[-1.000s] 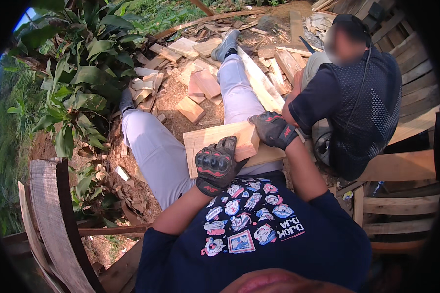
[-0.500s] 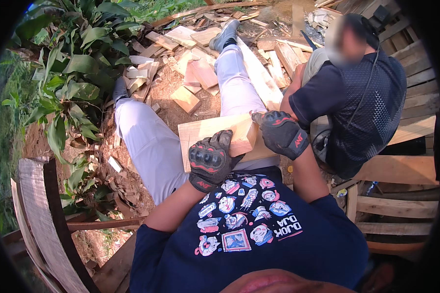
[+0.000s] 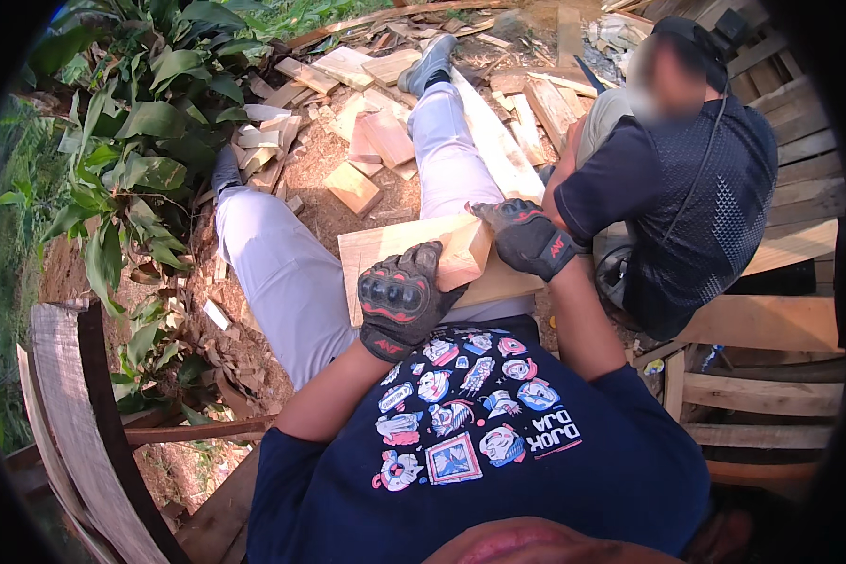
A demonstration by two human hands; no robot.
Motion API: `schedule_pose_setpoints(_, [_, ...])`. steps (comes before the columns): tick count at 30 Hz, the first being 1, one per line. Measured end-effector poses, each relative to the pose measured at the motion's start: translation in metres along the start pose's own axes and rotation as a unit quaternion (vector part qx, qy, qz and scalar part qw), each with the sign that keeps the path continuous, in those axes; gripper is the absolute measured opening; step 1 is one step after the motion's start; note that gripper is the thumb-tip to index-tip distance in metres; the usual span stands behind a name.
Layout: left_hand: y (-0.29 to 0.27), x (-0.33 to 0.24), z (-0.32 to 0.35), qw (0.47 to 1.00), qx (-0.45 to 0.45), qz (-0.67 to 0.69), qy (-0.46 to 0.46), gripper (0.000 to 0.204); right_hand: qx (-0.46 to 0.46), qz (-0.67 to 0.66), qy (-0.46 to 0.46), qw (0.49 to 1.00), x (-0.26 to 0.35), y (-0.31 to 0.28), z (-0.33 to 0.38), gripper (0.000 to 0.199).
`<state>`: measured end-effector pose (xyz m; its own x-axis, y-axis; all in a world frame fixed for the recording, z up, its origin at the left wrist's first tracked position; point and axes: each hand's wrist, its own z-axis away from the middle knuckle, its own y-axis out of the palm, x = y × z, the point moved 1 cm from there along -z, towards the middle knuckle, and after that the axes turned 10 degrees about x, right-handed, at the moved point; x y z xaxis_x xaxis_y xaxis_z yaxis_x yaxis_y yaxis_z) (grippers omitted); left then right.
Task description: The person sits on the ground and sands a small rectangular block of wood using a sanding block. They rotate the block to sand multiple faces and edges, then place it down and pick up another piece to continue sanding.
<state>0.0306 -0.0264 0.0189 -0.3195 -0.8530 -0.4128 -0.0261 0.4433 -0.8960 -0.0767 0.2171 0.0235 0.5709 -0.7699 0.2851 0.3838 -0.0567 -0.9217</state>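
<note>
Outdoor woodpile, bare dirt strewn with offcuts [image 3: 352, 186], leafy plants [image 3: 132, 141] at upper left.
At frame centre, our gloved left hand [image 3: 399, 299] and right hand [image 3: 526, 237] clamp their fingers on a small wooden block [image 3: 462, 254] resting on a board [image 3: 385, 246] across our lap; a seated person [image 3: 696, 188] sits at right.

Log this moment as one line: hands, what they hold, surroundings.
left hand: gloved, gripping wood block | right hand: gloved, on same block | block on board across lap | second person seated right
</note>
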Motion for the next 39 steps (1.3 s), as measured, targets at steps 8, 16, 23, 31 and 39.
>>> schedule_pose_setpoints(8, [-0.006, 0.001, -0.001, 0.998, -0.041, 0.035, 0.033, 0.065, -0.127, -0.120, -0.091, 0.980, 0.013, 0.003, 0.033, 0.063])
schedule_pose_setpoints(16, [-0.008, -0.001, -0.005, 0.999, -0.039, 0.011, -0.011, 0.061, -0.224, -0.185, -0.123, 0.949, 0.055, 0.006, 0.039, 0.064])
schedule_pose_setpoints(23, [-0.007, 0.001, -0.007, 0.998, -0.065, 0.024, -0.004, 0.062, -0.219, -0.142, -0.062, 0.963, 0.017, 0.033, 0.020, 0.064])
schedule_pose_setpoints(31, [-0.004, 0.004, -0.003, 0.996, -0.087, -0.008, -0.024, 0.064, -0.252, -0.150, -0.144, 0.945, 0.070, 0.002, 0.035, 0.070])
schedule_pose_setpoints(39, [-0.004, 0.002, -0.001, 0.999, -0.045, 0.019, -0.002, 0.062, -0.226, -0.149, -0.151, 0.951, 0.082, -0.011, 0.039, 0.072])
